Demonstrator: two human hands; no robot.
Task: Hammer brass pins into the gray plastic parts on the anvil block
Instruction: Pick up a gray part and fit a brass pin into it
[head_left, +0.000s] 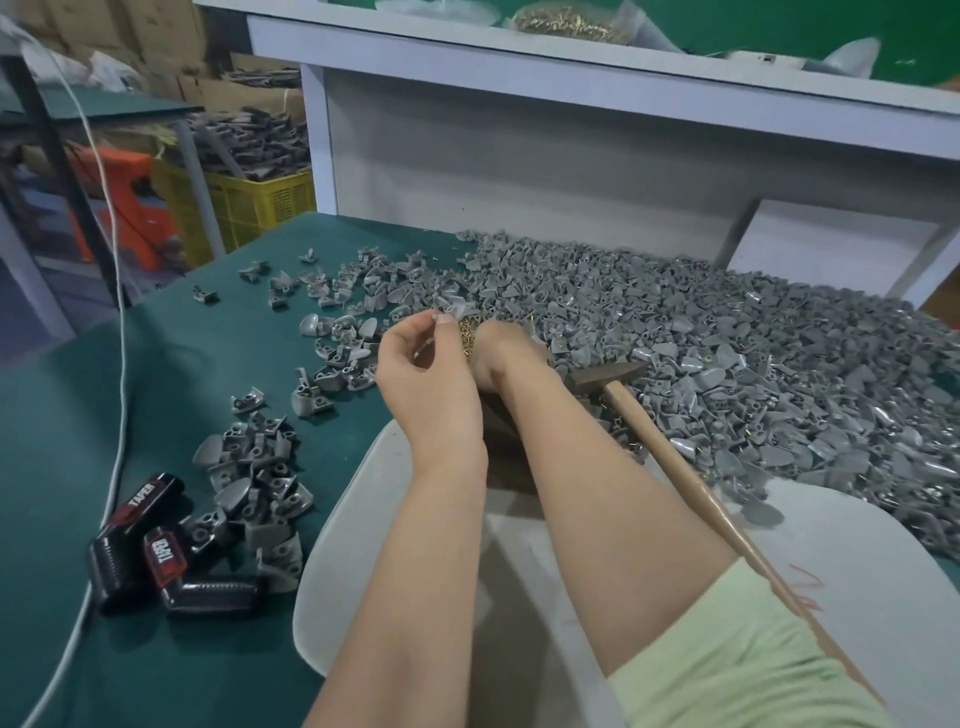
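The left hand (423, 364) is up above the green table (104, 415). Its thumb and first finger pinch one small gray part (445, 315) at the tips, and the other fingers are curled in. The right hand (501, 353) is just beside it, on the far side. It reaches down into a little heap of brass pins (467, 338). Its fingers are hidden behind the left hand, so I cannot tell if they are open or holding a pin.

A dark block (496, 423) peeks out between the two arms, close under the wrists. Most of it is hidden.

The hammer (608, 376) lies on the table with no hand on it. Its metal head rests at the edge of the big pile of gray plastic parts (727, 338), just to the right of the right arm. Its wooden handle points back toward the person.

The big pile covers the right side of the table. More gray parts lie scattered to the left, and a small heap (260, 467) sits near the left arm. Next to that heap are black and red tools (140, 545) and a white cable (122, 364). A white plastic sheet (337, 545) lies under the arms. Behind the table stands a yellow crate (260, 202) full of dark parts.
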